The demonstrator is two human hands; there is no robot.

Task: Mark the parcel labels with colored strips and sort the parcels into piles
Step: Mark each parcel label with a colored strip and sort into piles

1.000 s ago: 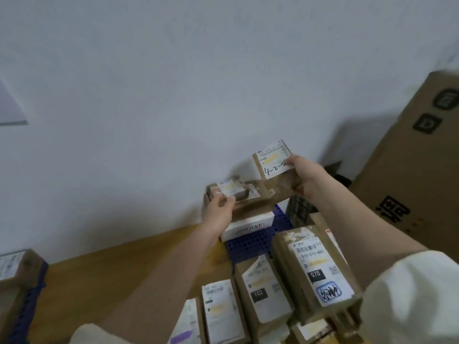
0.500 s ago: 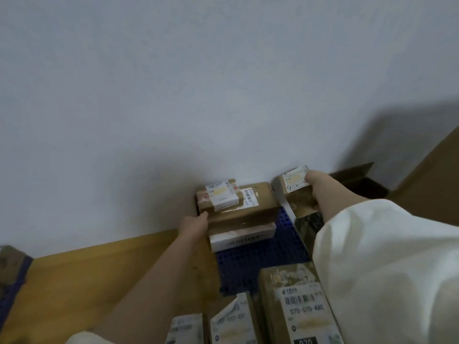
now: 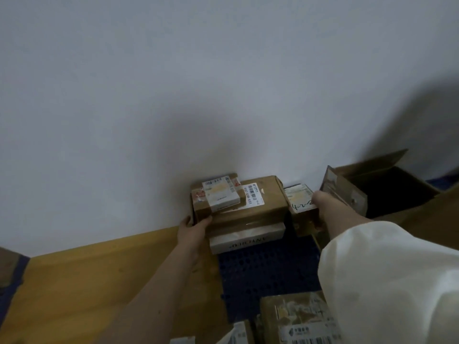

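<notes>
Fingers of right hand [image 3: 327,207] wrapped around small parcel [image 3: 301,207], thumb side over its white label [image 3: 299,198] with handwritten marking; parcel held at right end of pile, just beside large brown box [image 3: 258,207], against wall [image 3: 223,95]. Whether parcel underside rests on anything: hidden by hand and shadow. Fingers of left hand [image 3: 192,228] curled against left front corner of large brown box, bracing pile; small labelled box [image 3: 218,194] on top of it, white box [image 3: 246,238] beneath, all on blue perforated mat [image 3: 268,269] laid over wooden surface [image 3: 99,281]. Open carton [image 3: 387,192] further right, well apart from pile. More labelled parcels [image 3: 295,319] at bottom edge of view, nearest the person. Handling judgement: small parcel likely light and stiff, cardboard with taped seams; tape and glossy label probably slick, so grip best taken across the two short cardboard sides rather than on label face. Crushing risk low; tipping risk greater for stacked pile if nudged sideways during placement, hence left-hand brace at corner. Step in hand, as judged: sorting of marked parcel into wall-side pile, release not yet made.
</notes>
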